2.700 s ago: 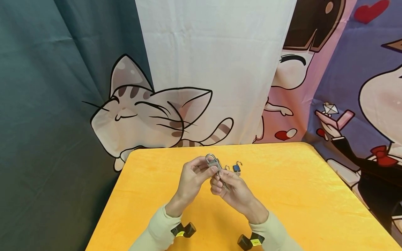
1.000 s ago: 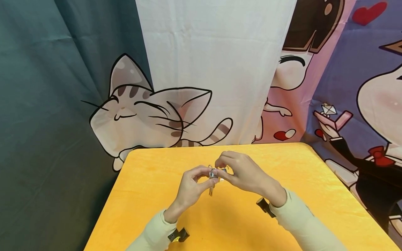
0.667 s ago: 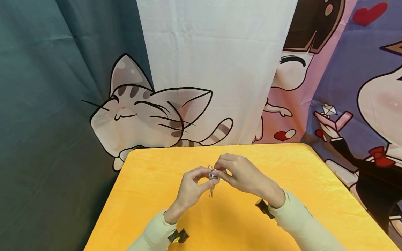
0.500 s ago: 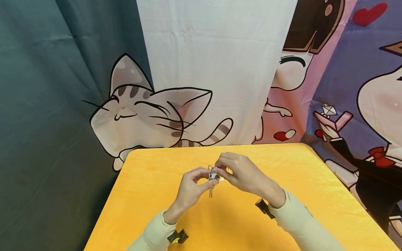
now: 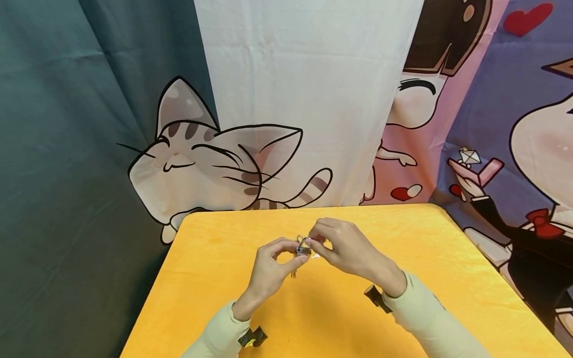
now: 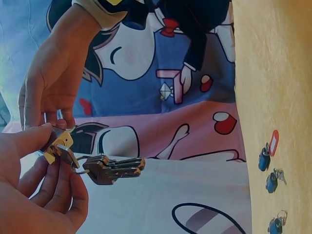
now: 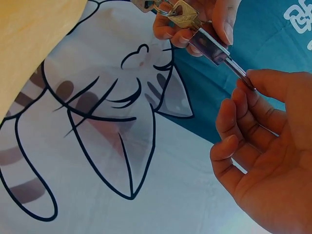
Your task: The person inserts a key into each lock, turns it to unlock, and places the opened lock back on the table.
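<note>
A small silver padlock (image 5: 303, 250) is held above the table between both hands. My left hand (image 5: 267, 268) pinches its body between thumb and fingers. My right hand (image 5: 346, 246) pinches the shackle (image 7: 239, 70) between thumb and index finger, its other fingers loosely curled. In the right wrist view a brass-coloured key (image 7: 184, 15) sits at the end of the body opposite the shackle. A ring there carries a bunch of keys (image 6: 109, 169), which hangs free below my left hand. Whether the shackle is locked is hard to tell.
Several small blue padlocks, such as the middle one (image 6: 272, 183), lie on the yellow table (image 5: 215, 288); my right hand mostly hides them in the head view. A red tag (image 6: 274, 142) lies by one. Printed curtains (image 5: 313, 99) stand behind the table.
My right hand has gone from the keys below the padlock to its shackle. Over the last half second the padlock has tilted, and the keys have swung slightly left.
</note>
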### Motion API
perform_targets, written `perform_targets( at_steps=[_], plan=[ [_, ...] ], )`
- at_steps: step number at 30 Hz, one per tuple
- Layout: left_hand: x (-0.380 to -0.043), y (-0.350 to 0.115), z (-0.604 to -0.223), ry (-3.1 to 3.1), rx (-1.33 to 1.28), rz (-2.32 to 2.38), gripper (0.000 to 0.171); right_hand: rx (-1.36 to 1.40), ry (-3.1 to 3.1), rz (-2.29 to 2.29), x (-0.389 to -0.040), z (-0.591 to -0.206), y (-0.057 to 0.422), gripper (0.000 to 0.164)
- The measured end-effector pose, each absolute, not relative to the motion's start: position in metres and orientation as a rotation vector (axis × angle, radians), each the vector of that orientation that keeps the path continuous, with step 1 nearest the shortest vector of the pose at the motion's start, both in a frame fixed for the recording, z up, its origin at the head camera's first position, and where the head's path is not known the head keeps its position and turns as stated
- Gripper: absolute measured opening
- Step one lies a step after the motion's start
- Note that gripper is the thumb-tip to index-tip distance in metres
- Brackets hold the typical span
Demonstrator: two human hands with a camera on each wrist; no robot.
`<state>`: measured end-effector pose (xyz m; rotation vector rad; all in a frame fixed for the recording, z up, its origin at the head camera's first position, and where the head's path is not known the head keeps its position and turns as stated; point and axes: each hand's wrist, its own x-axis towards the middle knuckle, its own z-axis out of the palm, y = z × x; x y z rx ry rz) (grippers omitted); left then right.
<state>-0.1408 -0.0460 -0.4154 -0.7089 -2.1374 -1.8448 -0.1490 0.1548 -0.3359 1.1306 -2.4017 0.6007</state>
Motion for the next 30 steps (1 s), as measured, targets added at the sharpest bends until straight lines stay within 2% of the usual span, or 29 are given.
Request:
perform_targets(
  at_steps=[9,17,23,30],
  plan=[
    [-0.146,-0.047,-0.421,-2.038,-0.801,-1.488,0.018,1.067,-2.377,0.642,-0.151,-0.346,0.158,0.006],
    [-0.151,-0.047,-0.426,-1.925,-0.923,-1.18,0.024,0.967,-2.415,0.752,-0.152,-0.357,0.16,0.01],
    [-0.153,-0.047,-0.427,-1.905,-0.931,-0.951,0.029,0.876,-2.498,0.911,-0.152,-0.363,0.16,0.015],
    [-0.155,-0.048,-0.427,-1.89,-0.935,-0.786,0.026,0.713,-2.706,1.179,-0.155,-0.37,0.164,0.02]
  ],
)
